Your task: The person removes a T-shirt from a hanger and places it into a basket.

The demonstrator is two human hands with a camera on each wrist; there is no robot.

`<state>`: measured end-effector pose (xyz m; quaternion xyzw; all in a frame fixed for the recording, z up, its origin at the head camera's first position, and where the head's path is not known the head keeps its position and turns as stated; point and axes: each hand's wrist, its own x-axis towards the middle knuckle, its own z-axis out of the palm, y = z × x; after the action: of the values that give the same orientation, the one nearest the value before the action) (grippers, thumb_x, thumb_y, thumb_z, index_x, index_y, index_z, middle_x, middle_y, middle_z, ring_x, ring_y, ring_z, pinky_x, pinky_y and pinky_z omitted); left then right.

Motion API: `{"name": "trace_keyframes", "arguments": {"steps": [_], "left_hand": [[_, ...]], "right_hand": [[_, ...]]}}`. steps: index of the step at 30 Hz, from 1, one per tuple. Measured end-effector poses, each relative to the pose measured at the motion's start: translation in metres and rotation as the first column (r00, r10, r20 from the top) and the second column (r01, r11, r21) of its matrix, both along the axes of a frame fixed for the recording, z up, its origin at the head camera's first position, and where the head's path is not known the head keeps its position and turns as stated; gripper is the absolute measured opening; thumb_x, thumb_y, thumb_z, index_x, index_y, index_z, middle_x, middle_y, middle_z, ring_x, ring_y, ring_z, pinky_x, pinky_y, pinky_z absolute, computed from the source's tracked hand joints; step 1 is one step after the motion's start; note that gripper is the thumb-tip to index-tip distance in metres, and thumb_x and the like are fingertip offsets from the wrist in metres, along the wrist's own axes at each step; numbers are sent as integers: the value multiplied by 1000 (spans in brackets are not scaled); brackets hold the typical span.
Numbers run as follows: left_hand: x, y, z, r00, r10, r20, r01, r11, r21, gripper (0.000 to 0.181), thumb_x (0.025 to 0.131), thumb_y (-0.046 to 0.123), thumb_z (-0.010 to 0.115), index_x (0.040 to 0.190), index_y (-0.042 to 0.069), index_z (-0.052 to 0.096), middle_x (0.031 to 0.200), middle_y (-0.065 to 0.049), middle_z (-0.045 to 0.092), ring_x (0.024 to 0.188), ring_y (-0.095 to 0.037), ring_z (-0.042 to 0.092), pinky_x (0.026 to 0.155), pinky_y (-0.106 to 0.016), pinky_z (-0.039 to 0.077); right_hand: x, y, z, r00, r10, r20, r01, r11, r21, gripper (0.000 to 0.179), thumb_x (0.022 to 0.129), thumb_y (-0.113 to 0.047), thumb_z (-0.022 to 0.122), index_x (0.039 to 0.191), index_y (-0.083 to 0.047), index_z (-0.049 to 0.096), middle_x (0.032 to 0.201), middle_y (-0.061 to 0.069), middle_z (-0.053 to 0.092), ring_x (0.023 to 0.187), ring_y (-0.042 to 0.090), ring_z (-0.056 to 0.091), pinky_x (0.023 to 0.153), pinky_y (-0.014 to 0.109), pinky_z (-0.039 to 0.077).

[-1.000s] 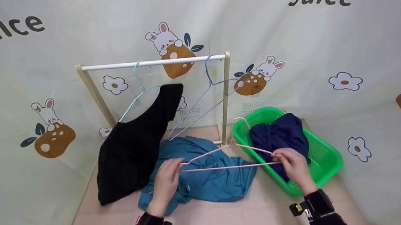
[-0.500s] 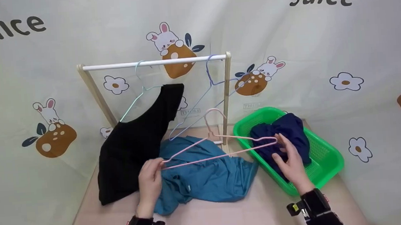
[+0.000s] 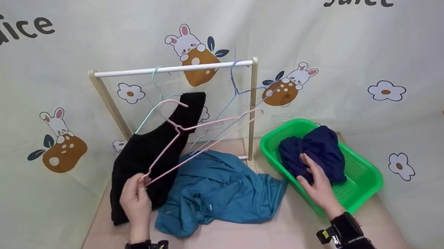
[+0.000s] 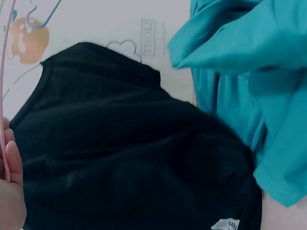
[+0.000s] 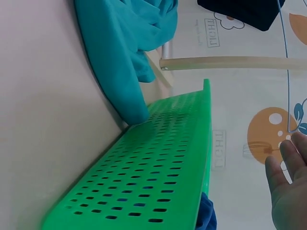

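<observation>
My left hand point(image 3: 136, 200) pinches one end of a pink hanger point(image 3: 178, 128), which is held tilted up in front of the rack with its hook uppermost. Behind it a black shirt point(image 3: 142, 161) droops from a mint hanger point(image 3: 147, 117) on the rack's bar. A crumpled teal garment point(image 3: 226, 190) lies on the table between my hands. My right hand point(image 3: 320, 186) holds nothing, fingers extended, in front of a green basket point(image 3: 363, 187) with a navy garment point(image 3: 312, 153) in it. In the right wrist view its fingers point(image 5: 288, 158) are spread.
A small rack with wooden posts point(image 3: 254, 98) and a white bar point(image 3: 202, 67) stands at the back. An unladen blue hanger point(image 3: 236, 94) hangs near its right post. Behind is a printed curtain point(image 3: 338, 54). The pale table point(image 3: 246, 244) shows in front.
My right hand has let go of the pink hanger. My left hand has moved left, carrying the hanger with it, and the hanger's free end has swung up.
</observation>
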<state>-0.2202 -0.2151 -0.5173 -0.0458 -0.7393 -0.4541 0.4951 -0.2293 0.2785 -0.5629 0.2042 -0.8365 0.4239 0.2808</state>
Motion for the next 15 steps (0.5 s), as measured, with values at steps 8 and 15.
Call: {"name": "trace_keyframes", "arguments": {"steps": [8, 15], "left_hand": [[6, -19, 5, 997, 68, 39, -72, 990, 119, 10, 95, -12, 55, 92, -11, 64, 80, -22, 65, 78, 8, 58, 72, -10, 44], [5, -22, 8, 993, 90, 79, -94, 994, 55, 11, 98, -2, 57, 94, -7, 66, 82, -18, 67, 80, 8, 57, 71, -10, 43]], "right_hand": [[3, 0, -5, 999, 31, 18, -31, 999, -8, 68, 87, 7, 67, 149, 4, 37, 146, 21, 47, 134, 20, 41, 102, 12, 29], [2, -3, -11, 998, 46, 39, -46, 999, 11, 70, 87, 4, 69, 150, 1, 38, 144, 23, 48, 132, 27, 43, 102, 12, 30]]}}
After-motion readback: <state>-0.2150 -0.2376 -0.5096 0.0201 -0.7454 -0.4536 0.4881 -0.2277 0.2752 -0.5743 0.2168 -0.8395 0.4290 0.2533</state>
